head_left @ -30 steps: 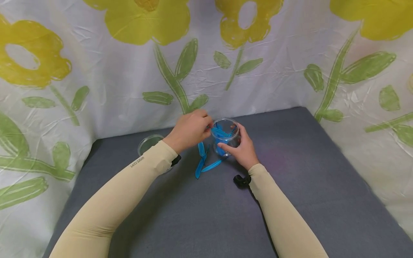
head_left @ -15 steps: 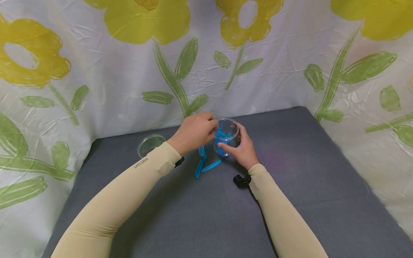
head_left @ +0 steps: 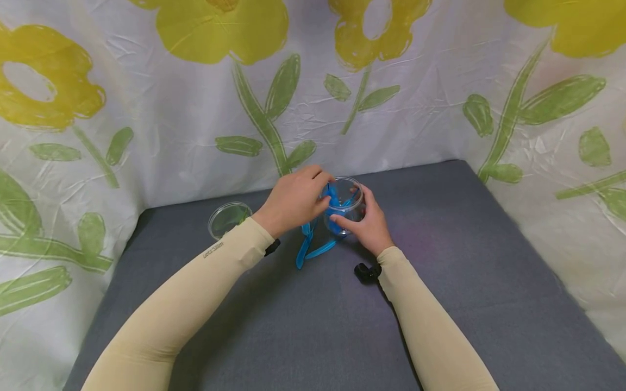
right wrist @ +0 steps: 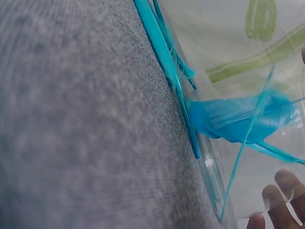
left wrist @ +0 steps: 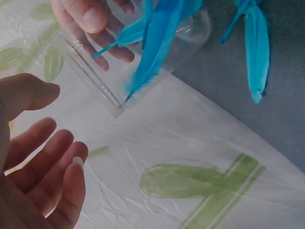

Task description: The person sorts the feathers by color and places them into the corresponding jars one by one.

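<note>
A clear round jar (head_left: 354, 210) with blue feathers (right wrist: 243, 114) inside stands on the grey table. My right hand (head_left: 371, 225) grips the jar from the right, its thumb across the near side. My left hand (head_left: 297, 196) is at the jar's left rim. In the left wrist view the left hand (left wrist: 45, 157) has its thumb and fingers apart with nothing between them, beside the jar's mouth. One blue feather (left wrist: 162, 43) lies along the inside with its tip near the rim. More blue feathers (head_left: 304, 248) lie on the table left of the jar.
Another clear round container (head_left: 230, 204) stands at the back left, partly hidden by the left forearm, with something greenish showing at its right side. A white sheet (head_left: 186, 119) with painted flowers hangs behind the table (head_left: 303, 326). A black wrist camera (head_left: 367, 273) sits at the right wrist.
My left hand has moved right to the jar's rim, and its fingers have spread. A blue feather now stands inside by the left rim. The right hand and jar have stayed put.
</note>
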`<act>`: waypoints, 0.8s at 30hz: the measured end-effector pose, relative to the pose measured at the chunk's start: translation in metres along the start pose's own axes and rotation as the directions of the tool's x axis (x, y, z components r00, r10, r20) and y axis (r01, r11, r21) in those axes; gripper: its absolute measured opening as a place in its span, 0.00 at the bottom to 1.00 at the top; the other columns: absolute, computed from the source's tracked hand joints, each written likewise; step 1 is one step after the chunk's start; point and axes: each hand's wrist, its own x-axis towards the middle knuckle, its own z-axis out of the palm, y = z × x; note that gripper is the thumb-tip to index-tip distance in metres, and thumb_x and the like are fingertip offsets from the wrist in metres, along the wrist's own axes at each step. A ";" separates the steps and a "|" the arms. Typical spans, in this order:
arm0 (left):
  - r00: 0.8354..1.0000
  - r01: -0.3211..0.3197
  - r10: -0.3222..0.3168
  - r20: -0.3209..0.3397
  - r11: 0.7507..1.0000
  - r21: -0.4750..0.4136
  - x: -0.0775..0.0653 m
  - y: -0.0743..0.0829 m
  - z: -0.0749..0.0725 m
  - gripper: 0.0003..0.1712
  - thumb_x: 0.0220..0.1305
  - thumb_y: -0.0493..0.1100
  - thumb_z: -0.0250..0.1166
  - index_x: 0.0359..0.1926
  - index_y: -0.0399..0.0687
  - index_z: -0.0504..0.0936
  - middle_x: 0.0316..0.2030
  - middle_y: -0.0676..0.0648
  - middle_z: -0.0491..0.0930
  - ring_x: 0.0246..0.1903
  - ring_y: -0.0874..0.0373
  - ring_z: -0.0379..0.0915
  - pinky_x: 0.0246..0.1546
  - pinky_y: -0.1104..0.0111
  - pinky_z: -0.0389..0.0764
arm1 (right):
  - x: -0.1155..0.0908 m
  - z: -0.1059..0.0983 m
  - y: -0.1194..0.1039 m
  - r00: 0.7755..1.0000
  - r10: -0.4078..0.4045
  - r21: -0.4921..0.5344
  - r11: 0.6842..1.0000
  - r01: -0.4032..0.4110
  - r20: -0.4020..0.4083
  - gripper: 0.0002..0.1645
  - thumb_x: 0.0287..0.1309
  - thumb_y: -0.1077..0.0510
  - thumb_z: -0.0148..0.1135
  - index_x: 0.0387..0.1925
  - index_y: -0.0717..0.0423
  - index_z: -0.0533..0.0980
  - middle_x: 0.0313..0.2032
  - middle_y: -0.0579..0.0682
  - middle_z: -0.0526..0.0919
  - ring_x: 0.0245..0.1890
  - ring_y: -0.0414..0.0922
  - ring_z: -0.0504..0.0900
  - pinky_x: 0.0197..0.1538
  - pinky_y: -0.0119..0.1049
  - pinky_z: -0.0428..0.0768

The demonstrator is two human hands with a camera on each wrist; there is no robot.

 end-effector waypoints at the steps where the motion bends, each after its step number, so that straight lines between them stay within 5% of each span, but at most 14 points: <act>1: 1.000 0.013 -0.013 -0.010 1.000 -0.004 -0.002 -0.001 0.000 0.19 0.77 0.48 0.67 0.62 0.45 0.85 0.49 0.45 0.84 0.39 0.54 0.82 0.35 0.62 0.86 | 0.000 0.000 0.000 1.000 -0.002 -0.001 1.000 0.002 -0.001 0.62 0.59 0.31 0.79 0.85 0.37 0.54 0.79 0.44 0.68 0.75 0.51 0.72 0.77 0.61 0.72; 6: 0.993 0.101 -0.107 -0.041 0.987 -0.125 -0.012 0.002 0.005 0.16 0.77 0.51 0.67 0.56 0.48 0.86 0.44 0.48 0.82 0.34 0.57 0.79 0.28 0.64 0.82 | 0.001 0.000 0.000 1.000 -0.006 -0.006 1.000 0.006 -0.003 0.62 0.59 0.32 0.79 0.85 0.36 0.55 0.79 0.44 0.69 0.75 0.50 0.72 0.77 0.60 0.73; 12: 0.984 0.180 -0.164 0.077 0.924 -0.338 -0.030 0.021 0.020 0.08 0.75 0.52 0.70 0.43 0.55 0.89 0.37 0.55 0.84 0.32 0.64 0.79 0.30 0.68 0.82 | 0.003 -0.001 0.004 0.999 -0.049 -0.022 0.999 0.049 -0.005 0.58 0.63 0.35 0.77 0.84 0.38 0.55 0.78 0.49 0.70 0.76 0.53 0.71 0.78 0.62 0.70; 19: 0.963 0.219 -0.165 0.214 0.939 -0.264 -0.043 0.038 0.055 0.09 0.74 0.51 0.70 0.45 0.55 0.93 0.37 0.55 0.86 0.32 0.65 0.81 0.29 0.67 0.84 | 0.001 -0.001 0.003 1.000 -0.024 -0.020 1.000 0.024 -0.019 0.61 0.59 0.31 0.79 0.84 0.35 0.55 0.78 0.46 0.70 0.74 0.53 0.73 0.75 0.61 0.75; 24: 0.946 0.261 -0.199 0.255 0.936 -0.236 -0.045 0.041 0.080 0.12 0.75 0.50 0.70 0.49 0.51 0.94 0.38 0.51 0.89 0.35 0.60 0.85 0.32 0.63 0.88 | 0.001 0.000 0.000 1.000 -0.014 -0.019 1.000 0.014 -0.022 0.62 0.57 0.30 0.79 0.84 0.33 0.55 0.78 0.44 0.70 0.74 0.52 0.73 0.76 0.60 0.74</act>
